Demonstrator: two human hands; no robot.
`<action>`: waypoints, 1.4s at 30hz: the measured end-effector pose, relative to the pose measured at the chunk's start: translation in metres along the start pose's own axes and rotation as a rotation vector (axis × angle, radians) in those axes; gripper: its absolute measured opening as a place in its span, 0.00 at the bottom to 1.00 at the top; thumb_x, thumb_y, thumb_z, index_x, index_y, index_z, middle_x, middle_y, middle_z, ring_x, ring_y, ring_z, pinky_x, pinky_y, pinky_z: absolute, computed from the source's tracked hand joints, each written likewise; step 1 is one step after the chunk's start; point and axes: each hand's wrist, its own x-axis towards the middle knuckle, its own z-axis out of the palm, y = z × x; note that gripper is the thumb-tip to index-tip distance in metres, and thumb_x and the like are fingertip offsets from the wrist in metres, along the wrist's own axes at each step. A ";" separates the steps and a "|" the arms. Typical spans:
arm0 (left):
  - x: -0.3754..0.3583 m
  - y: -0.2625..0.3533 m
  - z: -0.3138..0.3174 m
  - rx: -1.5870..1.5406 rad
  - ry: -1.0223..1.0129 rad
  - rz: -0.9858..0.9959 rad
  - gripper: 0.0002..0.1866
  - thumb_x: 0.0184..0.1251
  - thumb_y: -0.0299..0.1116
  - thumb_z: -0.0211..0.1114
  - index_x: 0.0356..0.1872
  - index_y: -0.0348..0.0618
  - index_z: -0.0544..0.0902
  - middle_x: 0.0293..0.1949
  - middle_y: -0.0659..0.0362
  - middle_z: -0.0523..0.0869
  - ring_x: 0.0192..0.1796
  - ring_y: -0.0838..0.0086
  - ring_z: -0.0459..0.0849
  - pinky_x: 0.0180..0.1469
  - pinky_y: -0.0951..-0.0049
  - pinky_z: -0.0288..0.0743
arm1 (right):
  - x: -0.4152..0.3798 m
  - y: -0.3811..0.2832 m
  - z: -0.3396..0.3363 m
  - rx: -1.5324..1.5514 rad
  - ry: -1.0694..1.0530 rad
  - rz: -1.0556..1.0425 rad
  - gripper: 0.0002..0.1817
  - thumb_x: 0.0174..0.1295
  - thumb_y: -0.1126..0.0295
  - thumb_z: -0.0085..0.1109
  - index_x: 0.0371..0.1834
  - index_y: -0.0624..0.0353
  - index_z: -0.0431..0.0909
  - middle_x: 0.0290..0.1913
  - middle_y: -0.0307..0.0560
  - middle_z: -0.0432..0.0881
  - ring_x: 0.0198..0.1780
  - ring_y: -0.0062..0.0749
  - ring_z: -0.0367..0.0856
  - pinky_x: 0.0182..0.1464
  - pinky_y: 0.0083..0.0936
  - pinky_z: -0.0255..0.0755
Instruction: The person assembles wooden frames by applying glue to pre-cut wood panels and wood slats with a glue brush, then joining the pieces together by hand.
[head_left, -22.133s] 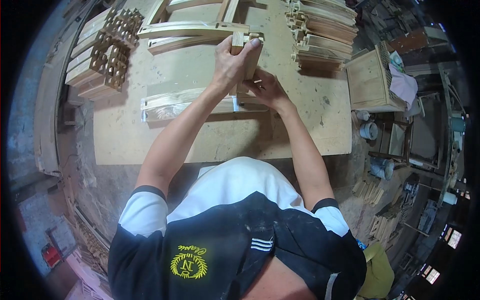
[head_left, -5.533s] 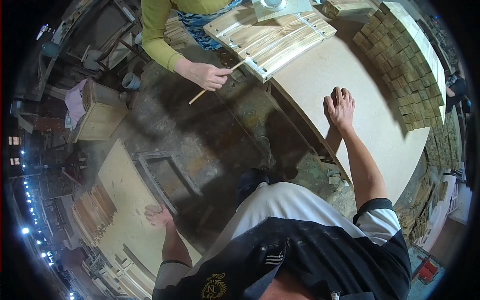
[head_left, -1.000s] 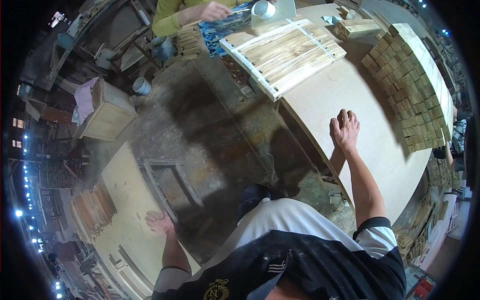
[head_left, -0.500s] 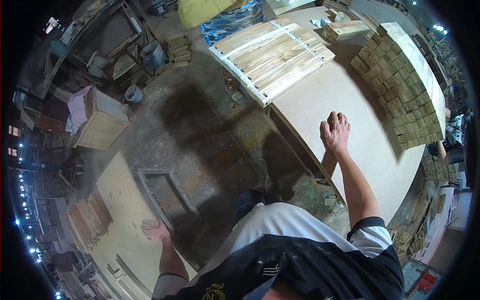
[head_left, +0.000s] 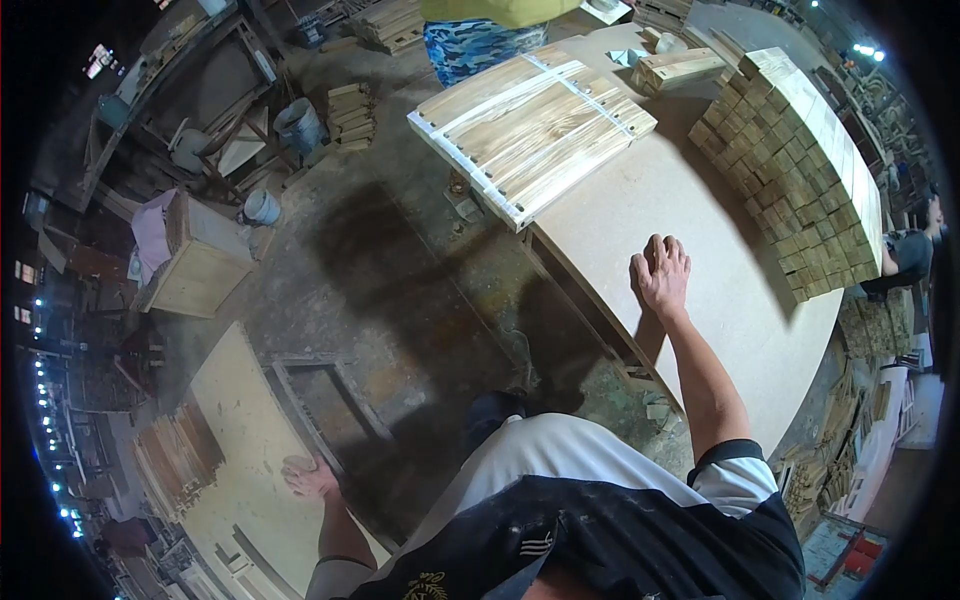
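My right hand rests palm down on the near edge of a large pale work table, fingers together, holding nothing. My left hand lies flat on the edge of a lower plywood bench behind me at the lower left, also holding nothing. A slatted wooden panel with white strips across it lies on the far corner of the table, overhanging the edge. Beyond it stands another person in a yellow top and blue patterned trousers.
A long stack of small wooden blocks runs along the table's right side. A wooden crate with pink cloth, buckets and timber stacks stand on the dirty floor. Wood slats lie on the lower bench.
The view has shifted slightly, so the table and panel sit lower in frame. The other person has stepped back from the panel. Both my hands stay planted where they were.
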 end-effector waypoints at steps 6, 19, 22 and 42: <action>0.003 -0.006 0.001 0.034 -0.009 -0.001 0.50 0.56 0.67 0.66 0.78 0.56 0.63 0.75 0.51 0.68 0.74 0.57 0.67 0.67 0.47 0.66 | 0.003 -0.003 0.001 0.024 -0.005 -0.017 0.33 0.67 0.48 0.52 0.67 0.60 0.70 0.66 0.62 0.69 0.73 0.58 0.62 0.72 0.57 0.53; -0.012 0.058 -0.056 -0.138 0.233 0.364 0.54 0.61 0.72 0.61 0.80 0.48 0.56 0.78 0.38 0.56 0.79 0.43 0.55 0.75 0.36 0.52 | 0.036 -0.008 0.007 0.042 -0.029 -0.003 0.35 0.68 0.49 0.54 0.72 0.62 0.66 0.72 0.69 0.64 0.76 0.64 0.57 0.75 0.63 0.47; -0.028 0.181 -0.106 -0.635 -0.018 0.626 0.51 0.62 0.66 0.67 0.77 0.41 0.62 0.77 0.35 0.55 0.79 0.40 0.55 0.76 0.37 0.51 | 0.055 -0.015 0.005 0.027 -0.033 0.022 0.35 0.68 0.50 0.54 0.72 0.61 0.66 0.72 0.69 0.64 0.76 0.64 0.57 0.76 0.62 0.47; 0.179 1.084 -0.360 -1.682 -1.731 1.594 0.28 0.80 0.47 0.53 0.66 0.30 0.73 0.60 0.47 0.82 0.60 0.63 0.82 0.67 0.63 0.74 | 0.360 -0.180 0.149 1.366 0.660 0.438 0.45 0.73 0.44 0.49 0.79 0.70 0.51 0.78 0.61 0.56 0.80 0.51 0.53 0.81 0.42 0.43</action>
